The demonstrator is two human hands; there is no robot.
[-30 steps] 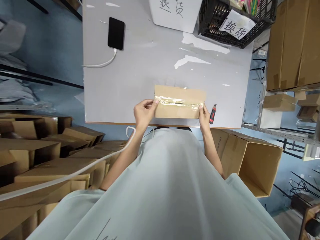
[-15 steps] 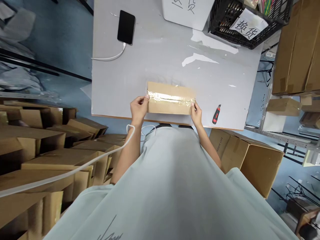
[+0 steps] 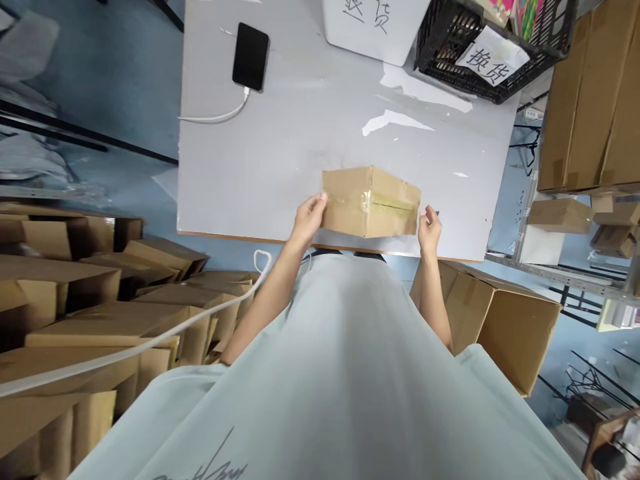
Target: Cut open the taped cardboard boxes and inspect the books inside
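Note:
A long brown cardboard box [image 3: 350, 200] with clear tape along its seam is tilted over the table's front, showing two faces that meet at an upright edge. My left hand [image 3: 309, 219] grips its left end between thumb and fingers. Just beside the right end is my right hand [image 3: 430, 232], fingers loosely bent and thumb apart, seemingly not gripping the cardboard. Behind that hand pokes out the dark tip of a utility knife [image 3: 437, 213]; the rest of the knife is hidden.
On the grey table [image 3: 225, 173] lies a phone [image 3: 251, 57] with a white cable. A white bin [image 3: 375, 27] and a black crate [image 3: 450, 53] stand at the back. Cardboard boxes [image 3: 110, 320] crowd the left; an open carton [image 3: 515, 333] is at lower right.
The box has shifted right and turned, so another face shows. Both hands have moved right; the right one has come off the box's end and now covers most of the knife.

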